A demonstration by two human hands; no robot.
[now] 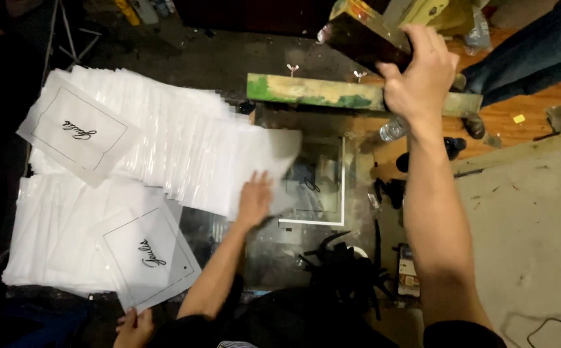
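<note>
Right hand (420, 67) grips blurred frame (364, 35); left hand (254, 200) covers sheet (274, 164).

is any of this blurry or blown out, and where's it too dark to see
Head view: the left hand and the sheet it moves are motion-blurred; the white sheet stacks are overexposed, edges merging; the right hand on the screen frame is fairly sharp; the left edge and bottom fall into deep shadow.

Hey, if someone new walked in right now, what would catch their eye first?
Probably the fanned spread of white printed sheets covering the left side of the bench. Next, the right hand gripping a raised, paint-stained wooden frame at top centre, while the left hand presses a sheet by the white-taped printing bed.
</note>
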